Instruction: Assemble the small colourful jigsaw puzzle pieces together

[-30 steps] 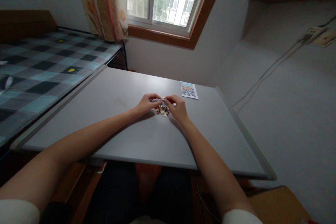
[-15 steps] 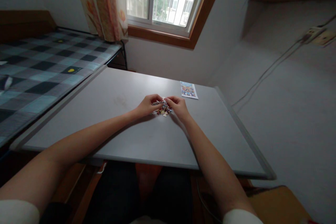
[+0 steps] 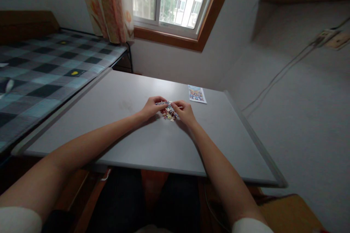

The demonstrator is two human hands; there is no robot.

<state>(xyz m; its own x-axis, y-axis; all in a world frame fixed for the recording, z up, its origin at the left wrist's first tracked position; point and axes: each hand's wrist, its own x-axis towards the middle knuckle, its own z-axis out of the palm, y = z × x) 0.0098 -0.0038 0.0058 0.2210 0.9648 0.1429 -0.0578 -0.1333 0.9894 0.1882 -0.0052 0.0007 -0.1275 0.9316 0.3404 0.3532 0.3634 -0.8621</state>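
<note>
Several small jigsaw puzzle pieces lie in a loose, many-coloured pile on the grey-white table. Just behind and above the pile, my left hand pinches a thin cluster of puzzle pieces between thumb and fingers. My right hand is closed at the right side of the pile, thumb and fingertips meeting close to the left hand's. It grips puzzle pieces too, though its fingers partly hide them. Whether both hands hold one joined cluster I cannot tell.
A printed picture card lies at the table's back right. To the left stands a bed with a checked cover. A window and a curtain are behind the table. A cable runs down the right wall.
My left hand has shifted slightly left and up, with the held pieces now flatter. The right hand has moved a little left, and more of the pile shows between them.
</note>
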